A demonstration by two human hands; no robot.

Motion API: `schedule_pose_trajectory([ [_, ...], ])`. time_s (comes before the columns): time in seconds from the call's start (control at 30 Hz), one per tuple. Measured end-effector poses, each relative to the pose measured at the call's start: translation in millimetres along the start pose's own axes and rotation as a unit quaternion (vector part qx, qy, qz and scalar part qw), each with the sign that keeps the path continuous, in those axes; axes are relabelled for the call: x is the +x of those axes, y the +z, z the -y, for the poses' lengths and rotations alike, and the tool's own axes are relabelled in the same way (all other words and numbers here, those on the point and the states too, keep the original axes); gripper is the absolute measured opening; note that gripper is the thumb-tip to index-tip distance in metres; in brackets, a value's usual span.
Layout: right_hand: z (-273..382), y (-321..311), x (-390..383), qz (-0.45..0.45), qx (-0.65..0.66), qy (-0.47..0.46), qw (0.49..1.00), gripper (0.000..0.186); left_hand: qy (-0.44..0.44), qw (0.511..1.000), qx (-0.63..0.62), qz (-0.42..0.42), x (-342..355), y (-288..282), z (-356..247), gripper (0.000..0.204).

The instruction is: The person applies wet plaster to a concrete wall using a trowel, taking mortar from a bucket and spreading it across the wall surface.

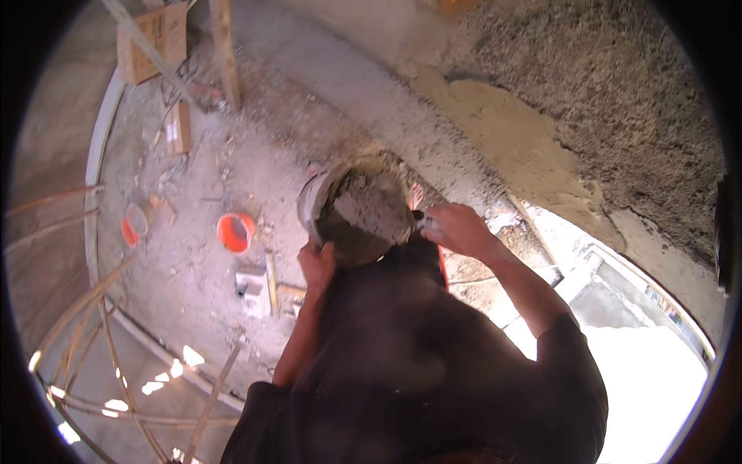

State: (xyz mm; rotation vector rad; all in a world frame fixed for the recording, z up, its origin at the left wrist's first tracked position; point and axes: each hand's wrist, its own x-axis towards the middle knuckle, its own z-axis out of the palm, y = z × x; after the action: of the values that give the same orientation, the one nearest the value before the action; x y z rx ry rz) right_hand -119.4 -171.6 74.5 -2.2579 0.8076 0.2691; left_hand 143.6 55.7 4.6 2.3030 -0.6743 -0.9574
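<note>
In front of my body is a round bucket (308,207) with grey wet mortar inside. My left hand (317,265) is closed on the bucket's near left rim. At the right side of the bucket, my right hand (457,229) grips the dark handle of a trowel (376,210). The trowel's broad flat blade reaches over the bucket's mouth and looks smeared with mortar; its lower edge blends into the mix. Above and to the right, a smooth band of fresh mortar (510,127) covers part of the rough wall (610,85).
An orange bucket (235,233) and a smaller orange-and-white container (133,224) sit on the dusty floor at left. A pale block (252,292) lies near wooden sticks. Cardboard boxes (151,45) and a leaning post (224,54) stand far left. Poles (116,352) cross the lower left; a bright opening (641,379) is lower right.
</note>
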Motion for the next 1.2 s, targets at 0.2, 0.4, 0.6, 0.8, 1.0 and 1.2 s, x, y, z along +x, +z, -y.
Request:
schedule_pose_trajectory([
  [0.2, -79, -104, 64, 0.244, 0.343, 0.296, 0.858, 0.024, 0.002, 0.999, -0.047, 0.013, 34, -50, -1, 0.024],
  [0.4, -107, -180, 67, -0.12, 0.18, 0.321, 0.922, 0.029, -0.086, 0.991, -0.1, 0.004, 51, -67, -8, 0.018],
  [0.6, -127, -70, 10, -0.214, -0.102, 0.252, 0.938, 0.026, -0.179, 0.933, -0.312, -0.025, 59, -64, -16, 0.012],
  [0.8, -239, 37, 55, -0.069, -0.146, 0.383, 0.91, 0.028, -0.231, 0.914, -0.324, -0.078, 27, -58, -12, 0.014],
  [1.0, -287, 35, 146, -0.118, -0.083, 0.438, 0.887, 0.029, -0.284, 0.874, -0.371, -0.135, -13, -30, 1, 0.028],
  [1.2, -244, -15, 188, -0.136, -0.015, 0.415, 0.9, 0.037, -0.259, 0.89, -0.357, -0.117, -28, -12, 16, 0.029],
])
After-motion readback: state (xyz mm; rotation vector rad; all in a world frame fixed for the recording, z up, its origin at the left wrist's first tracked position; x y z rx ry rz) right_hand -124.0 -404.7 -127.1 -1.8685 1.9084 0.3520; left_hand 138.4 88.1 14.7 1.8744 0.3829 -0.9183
